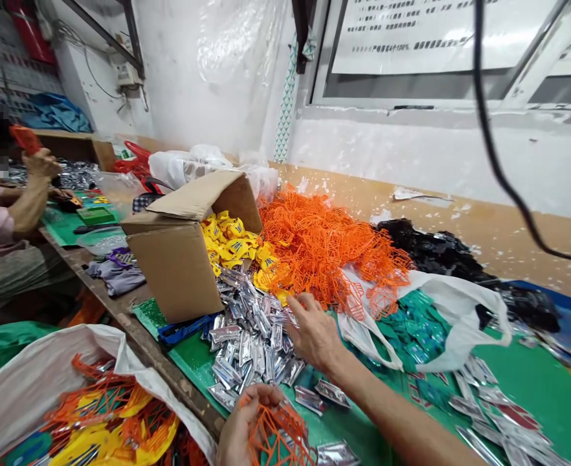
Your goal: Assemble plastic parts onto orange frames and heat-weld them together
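Observation:
My left hand point(241, 427), low in the middle, has its fingers closed round an orange lattice piece point(285, 440). Something green shows through the lattice, which may be the mat below. My right hand point(317, 333) reaches over the silver parts point(254, 353), fingertips beside a yellow piece point(284, 296); its thumb and fingers are apart, with nothing visible between them. More yellow pieces point(230, 236) spill from a cardboard box point(176, 275) lying on its side. Behind my right hand rises a heap of orange lattice pieces point(329, 239).
A white sack point(91, 349) with orange and yellow pieces stands at lower left, beside the table edge. Right of me lie green pieces point(421, 330) in a white plastic bag point(465, 304), and black pieces point(431, 249). A co-worker point(4, 220) sits at far left. A black cable point(489, 142) hangs at right.

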The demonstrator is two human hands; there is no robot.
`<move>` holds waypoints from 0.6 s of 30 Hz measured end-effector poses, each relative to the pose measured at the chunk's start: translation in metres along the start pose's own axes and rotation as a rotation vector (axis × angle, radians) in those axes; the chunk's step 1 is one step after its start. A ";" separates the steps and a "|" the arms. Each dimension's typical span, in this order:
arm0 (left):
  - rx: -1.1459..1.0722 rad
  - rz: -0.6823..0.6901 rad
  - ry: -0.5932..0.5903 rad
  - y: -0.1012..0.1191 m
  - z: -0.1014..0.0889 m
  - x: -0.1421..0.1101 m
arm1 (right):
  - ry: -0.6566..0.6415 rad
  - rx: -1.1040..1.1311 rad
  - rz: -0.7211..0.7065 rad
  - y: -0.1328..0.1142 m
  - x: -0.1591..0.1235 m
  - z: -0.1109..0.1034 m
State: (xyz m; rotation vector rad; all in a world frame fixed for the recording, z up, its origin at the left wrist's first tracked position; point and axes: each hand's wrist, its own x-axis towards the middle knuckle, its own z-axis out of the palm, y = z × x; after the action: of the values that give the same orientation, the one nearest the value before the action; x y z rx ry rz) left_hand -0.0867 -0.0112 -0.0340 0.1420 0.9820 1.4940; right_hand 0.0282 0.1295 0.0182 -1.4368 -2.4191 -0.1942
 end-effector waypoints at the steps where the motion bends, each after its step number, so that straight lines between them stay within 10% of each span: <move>1: 0.017 -0.003 0.001 0.001 0.001 0.003 | -0.002 -0.031 0.032 -0.005 0.002 0.005; 11: 0.314 -0.109 -0.172 0.029 0.071 0.016 | -0.084 -0.115 0.171 0.033 0.031 0.033; 18: 0.609 0.004 -0.232 0.067 0.130 0.089 | -0.045 -0.062 0.124 0.082 0.051 0.017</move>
State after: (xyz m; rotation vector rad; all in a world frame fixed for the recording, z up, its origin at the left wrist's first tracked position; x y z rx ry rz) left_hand -0.0760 0.1378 0.0495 0.7367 1.2153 1.1101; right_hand 0.0736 0.2165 0.0162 -1.6287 -2.3687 -0.2112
